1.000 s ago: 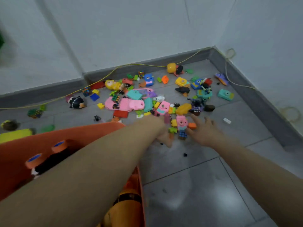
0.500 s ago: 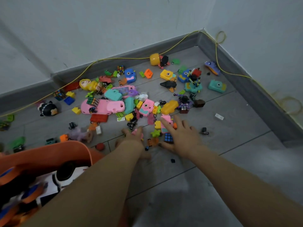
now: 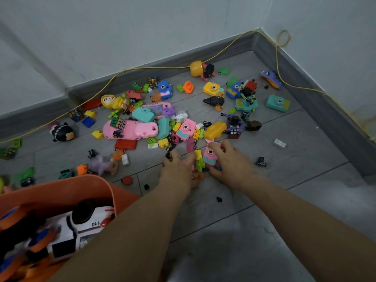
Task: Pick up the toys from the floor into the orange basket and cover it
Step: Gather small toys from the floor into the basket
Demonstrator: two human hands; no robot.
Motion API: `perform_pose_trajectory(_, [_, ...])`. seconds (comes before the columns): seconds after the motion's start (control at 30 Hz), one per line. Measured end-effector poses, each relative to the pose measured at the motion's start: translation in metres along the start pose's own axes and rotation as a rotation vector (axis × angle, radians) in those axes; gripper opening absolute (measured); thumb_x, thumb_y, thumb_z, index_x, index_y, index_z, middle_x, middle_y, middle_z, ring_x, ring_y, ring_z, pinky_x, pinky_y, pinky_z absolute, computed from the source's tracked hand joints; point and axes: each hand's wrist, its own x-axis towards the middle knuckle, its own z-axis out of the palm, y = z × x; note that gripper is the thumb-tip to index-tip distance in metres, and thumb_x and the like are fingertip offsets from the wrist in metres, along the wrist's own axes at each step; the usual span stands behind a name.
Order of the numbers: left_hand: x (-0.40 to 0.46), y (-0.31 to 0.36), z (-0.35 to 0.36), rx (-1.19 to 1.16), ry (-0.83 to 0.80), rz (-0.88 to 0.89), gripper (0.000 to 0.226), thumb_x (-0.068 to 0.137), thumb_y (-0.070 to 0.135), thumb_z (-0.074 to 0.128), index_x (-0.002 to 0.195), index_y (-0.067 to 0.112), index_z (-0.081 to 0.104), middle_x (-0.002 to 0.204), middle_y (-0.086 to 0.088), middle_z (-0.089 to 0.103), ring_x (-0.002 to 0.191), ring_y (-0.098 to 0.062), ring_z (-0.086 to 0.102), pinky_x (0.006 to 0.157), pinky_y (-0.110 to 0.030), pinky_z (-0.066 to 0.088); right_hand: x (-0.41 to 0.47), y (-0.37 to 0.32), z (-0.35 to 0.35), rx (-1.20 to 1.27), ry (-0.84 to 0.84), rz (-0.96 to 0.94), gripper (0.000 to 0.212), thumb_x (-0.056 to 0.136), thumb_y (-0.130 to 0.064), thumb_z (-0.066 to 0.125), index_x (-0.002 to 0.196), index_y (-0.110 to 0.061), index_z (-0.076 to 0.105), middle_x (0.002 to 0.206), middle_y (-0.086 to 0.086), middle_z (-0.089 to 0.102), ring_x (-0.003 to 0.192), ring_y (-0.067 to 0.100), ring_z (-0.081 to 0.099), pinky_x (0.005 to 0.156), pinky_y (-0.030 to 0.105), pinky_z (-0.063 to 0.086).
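Currently: right hand [image 3: 234, 165] pinching a pink toy camera [image 3: 210, 154]; left hand [image 3: 179, 169] curled over small pieces (grip unclear). Orange basket [image 3: 85, 185] near left, part filled. Advice: scoop loose bricks together before lifting, lest some drop.

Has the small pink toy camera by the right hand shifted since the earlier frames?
Yes. The small pink toy camera now sits tilted in the right hand, drawn slightly nearer and away from the yellow toy camera.

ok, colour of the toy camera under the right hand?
Pink with a teal base, head view.
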Motion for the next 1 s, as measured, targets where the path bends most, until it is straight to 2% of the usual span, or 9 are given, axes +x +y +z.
perform_pose_trajectory(0.17, [0.0,0.001,-0.001,-0.011,-0.003,-0.003,0.068,0.093,0.053,0.055,0.147,0.038,0.016,0.156,-0.02,0.007,0.133,-0.046,0.032,0.097,-0.051,0.047,-0.004,0.005,-0.002,-0.03,-0.055,0.006,0.078,0.089,-0.052,0.055,0.152,-0.042,0.01,0.126,0.009,0.04,0.101,0.032,0.055,0.075,0.04,0.054])
perform_pose_trajectory(0.3, [0.001,-0.001,-0.004,-0.082,-0.019,-0.011,0.063,0.095,0.047,0.056,0.146,0.039,0.019,0.155,-0.019,0.008,0.133,-0.048,0.03,0.099,-0.052,0.044,-0.001,0.004,-0.007,0.019,-0.108,0.062,0.075,0.087,-0.049,0.06,0.149,-0.04,0.021,0.127,0.011,0.044,0.106,0.033,0.057,0.08,0.041,0.055])
perform_pose_trajectory(0.47, [0.006,-0.004,-0.008,-0.292,0.0,-0.029,0.067,0.09,0.054,0.057,0.145,0.038,0.02,0.153,-0.023,0.021,0.132,-0.05,0.035,0.104,-0.057,0.041,-0.005,0.018,-0.012,0.24,-0.081,0.197,0.064,0.083,-0.047,0.065,0.138,-0.036,0.034,0.118,0.011,0.05,0.096,0.03,0.059,0.08,0.04,0.055])
perform_pose_trajectory(0.53, [0.007,0.001,-0.011,-0.296,0.016,-0.01,0.072,0.091,0.054,0.057,0.149,0.038,0.016,0.156,-0.021,0.015,0.136,-0.05,0.03,0.107,-0.057,0.038,-0.009,0.023,-0.013,0.203,-0.092,0.212,0.063,0.084,-0.049,0.063,0.138,-0.037,0.033,0.119,0.011,0.048,0.096,0.03,0.059,0.08,0.04,0.055])
perform_pose_trajectory(0.6, [0.006,0.007,-0.014,-0.271,0.016,0.019,0.079,0.091,0.051,0.058,0.152,0.039,0.009,0.159,-0.019,0.007,0.14,-0.049,0.023,0.11,-0.055,0.036,-0.013,0.023,-0.014,0.12,-0.094,0.223,0.066,0.086,-0.053,0.058,0.143,-0.039,0.027,0.124,0.01,0.044,0.102,0.031,0.057,0.081,0.041,0.055])
perform_pose_trajectory(0.7, [0.006,0.015,-0.018,-0.216,-0.039,0.043,0.091,0.086,0.051,0.061,0.153,0.044,-0.001,0.161,-0.019,-0.005,0.145,-0.048,0.01,0.111,-0.054,0.031,-0.018,0.022,-0.012,0.002,-0.084,0.191,0.078,0.088,-0.059,0.053,0.151,-0.044,0.01,0.137,0.013,0.032,0.117,0.032,0.045,0.085,0.041,0.051])
perform_pose_trajectory(0.8, [0.008,0.021,-0.023,-0.171,-0.12,0.042,0.105,0.077,0.05,0.07,0.151,0.05,-0.004,0.161,-0.015,-0.013,0.146,-0.049,0.0,0.108,-0.056,0.036,-0.023,0.021,-0.007,-0.073,-0.024,0.08,0.085,0.088,-0.059,0.052,0.149,-0.051,-0.006,0.155,0.014,0.012,0.128,0.035,0.032,0.089,0.044,0.05])
perform_pose_trajectory(0.9, [0.011,0.024,-0.021,-0.129,-0.121,0.043,0.109,0.07,0.059,0.074,0.151,0.048,0.002,0.16,-0.015,-0.008,0.144,-0.048,0.004,0.106,-0.056,0.04,-0.023,0.021,0.0,-0.141,0.009,-0.012,0.069,0.093,-0.057,0.046,0.15,-0.05,0.008,0.16,0.013,0.008,0.132,0.036,0.029,0.087,0.045,0.052])
perform_pose_trajectory(1.0, [0.014,0.026,-0.012,-0.06,-0.016,0.048,0.087,0.076,0.057,0.072,0.144,0.04,0.02,0.154,-0.019,0.009,0.137,-0.045,0.02,0.098,-0.051,0.046,-0.023,0.019,0.003,-0.149,0.067,-0.015,0.046,0.093,-0.049,0.047,0.137,-0.04,0.035,0.151,0.015,0.025,0.121,0.036,0.038,0.071,0.043,0.056])
